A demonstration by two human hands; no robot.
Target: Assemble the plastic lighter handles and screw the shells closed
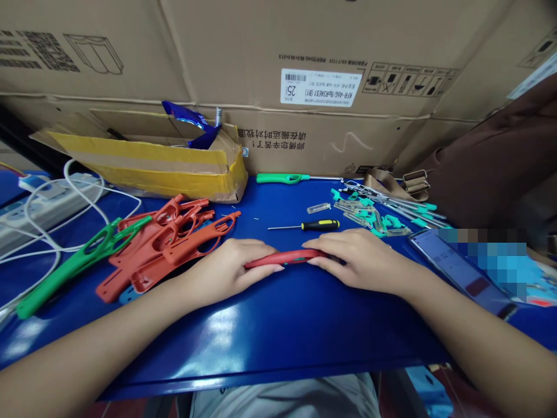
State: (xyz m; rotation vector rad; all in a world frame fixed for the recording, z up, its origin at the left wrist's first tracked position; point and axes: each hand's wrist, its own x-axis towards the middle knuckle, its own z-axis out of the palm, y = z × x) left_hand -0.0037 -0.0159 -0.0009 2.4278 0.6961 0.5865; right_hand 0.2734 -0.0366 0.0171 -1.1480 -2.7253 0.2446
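Between my two hands is a red lighter body (285, 258), held level just above the blue table, with a bit of green showing in its side. My left hand (243, 264) pinches its left end between thumb and fingers. The right end is gripped the same way by my right hand (348, 258). Just beyond my fingers lies a black and yellow screwdriver (321, 224), its tip pointing left. Left of my left hand is a pile of red lighter shells (169, 241), with a green shell (73, 270) beside it.
A yellow-taped cardboard box (183, 171) stands at the back left. Behind the screwdriver lies a green lighter (282, 178). Metal rods and teal parts (378, 209) are heaped at the right, near a phone (461, 270). A power strip (52, 200) with white cables is far left.
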